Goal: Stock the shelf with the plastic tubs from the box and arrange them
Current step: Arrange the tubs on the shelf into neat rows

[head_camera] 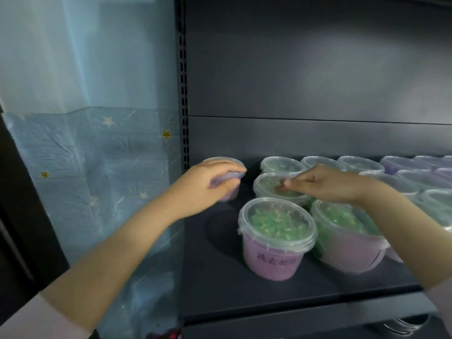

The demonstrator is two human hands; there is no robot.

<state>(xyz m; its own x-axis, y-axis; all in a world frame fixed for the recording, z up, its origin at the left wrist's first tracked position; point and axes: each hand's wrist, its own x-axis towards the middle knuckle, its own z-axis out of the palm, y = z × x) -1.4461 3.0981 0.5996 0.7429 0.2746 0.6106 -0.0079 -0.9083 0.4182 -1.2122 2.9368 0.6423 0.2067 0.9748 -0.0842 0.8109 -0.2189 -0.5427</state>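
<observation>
A dark shelf board [220, 277] carries several clear plastic tubs with lids. My left hand [205, 187] grips a purple tub [231, 176] by its rim at the back left corner of the shelf. My right hand [325, 183] lies flat, fingers together, on the lid of a green-filled tub [266, 185] in the middle row. In front stands a tub with green contents and a purple label [276, 238]. Another green tub [347, 238] sits partly under my right forearm.
More tubs, green [281, 164] and purple [401, 163], line the back and right of the shelf. A perforated upright post [183, 106] bounds the shelf on the left, with a blue star-patterned wall [97, 155] beyond. The shelf's front left is bare.
</observation>
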